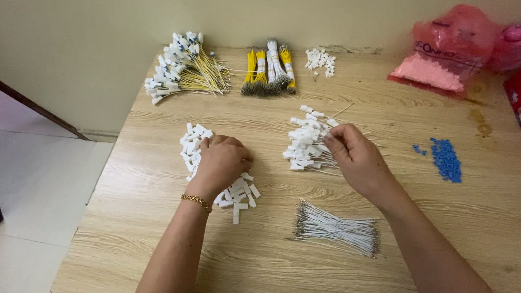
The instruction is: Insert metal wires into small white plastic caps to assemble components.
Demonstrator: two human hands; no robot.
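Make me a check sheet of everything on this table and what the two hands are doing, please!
Surface: light wooden table, stained near its right edge.
Job's things: loose pile of white connector housings under the left hand; pile of white-wired connectors at the right hand; bundle of bare white wires nearest the person.
Clutter: blue beads; pink plastic bags; small white housing heap.
Grippers: left fingers curled onto the pile; right fingers pinching something small, item unclear.
Cables: yellow-wired connectors; tied yellow and white wire bundles.
Surroundings: cream wall, white tiled floor.
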